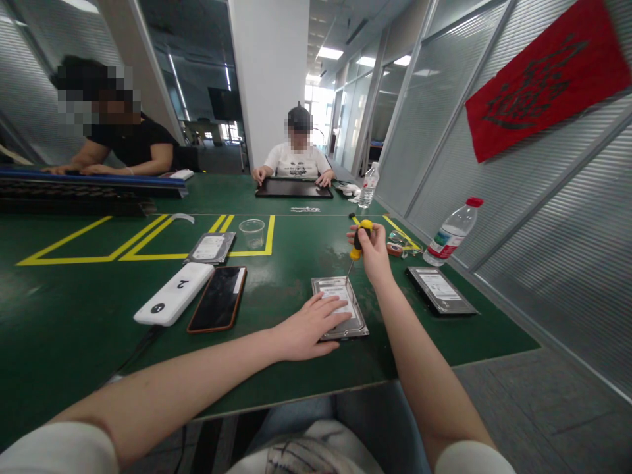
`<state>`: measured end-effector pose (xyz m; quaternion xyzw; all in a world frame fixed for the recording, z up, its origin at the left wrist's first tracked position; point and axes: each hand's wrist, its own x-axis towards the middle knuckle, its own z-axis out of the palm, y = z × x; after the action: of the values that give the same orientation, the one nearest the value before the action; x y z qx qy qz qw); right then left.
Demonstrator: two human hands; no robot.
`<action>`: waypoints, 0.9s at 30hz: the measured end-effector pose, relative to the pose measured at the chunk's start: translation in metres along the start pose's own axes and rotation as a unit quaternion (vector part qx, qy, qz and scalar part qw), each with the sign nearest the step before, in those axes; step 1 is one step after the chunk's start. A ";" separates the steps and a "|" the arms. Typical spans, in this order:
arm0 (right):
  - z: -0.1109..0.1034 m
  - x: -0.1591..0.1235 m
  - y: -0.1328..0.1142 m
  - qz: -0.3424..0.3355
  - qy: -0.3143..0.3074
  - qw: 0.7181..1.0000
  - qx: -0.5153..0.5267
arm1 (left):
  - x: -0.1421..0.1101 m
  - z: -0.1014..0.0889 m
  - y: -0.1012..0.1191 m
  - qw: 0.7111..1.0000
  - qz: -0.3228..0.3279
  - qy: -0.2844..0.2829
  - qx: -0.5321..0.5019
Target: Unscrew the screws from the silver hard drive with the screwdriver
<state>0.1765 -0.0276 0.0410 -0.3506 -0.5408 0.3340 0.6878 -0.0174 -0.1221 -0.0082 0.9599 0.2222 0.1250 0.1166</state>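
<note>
A silver hard drive [345,293] lies flat on the green table [74,329] in front of me. My left hand [309,327] rests on its near half, fingers stretched flat over the label. My right hand [375,253] is closed round the yellow and black handle of a screwdriver [359,241]. The screwdriver stands nearly upright, its thin shaft reaching down to the drive's far right corner.
A second hard drive [440,289] lies to the right, a third [211,248] to the left by a clear cup [252,232]. A white power bank [174,293] and a phone [218,298] lie left. Two water bottles [451,232] stand right. Two people sit across the table.
</note>
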 end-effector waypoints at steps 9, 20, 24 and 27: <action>0.000 0.001 0.001 0.019 0.001 1.000 0.011 | 0.000 0.000 -0.001 1.000 0.001 0.000 0.004; 0.002 -0.002 0.000 0.011 -0.003 1.000 0.006 | 0.000 0.001 -0.001 1.000 0.005 0.011 -0.007; 0.003 -0.001 0.000 0.026 0.005 1.000 0.007 | -0.001 0.002 -0.002 1.000 0.009 0.013 -0.005; 0.003 -0.003 -0.003 0.006 0.016 1.000 -0.003 | 0.000 0.002 -0.002 1.000 0.008 0.009 -0.003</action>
<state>0.1733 -0.0309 0.0426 -0.3610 -0.5289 0.3308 0.6932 -0.0181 -0.1206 -0.0106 0.9601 0.2154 0.1353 0.1166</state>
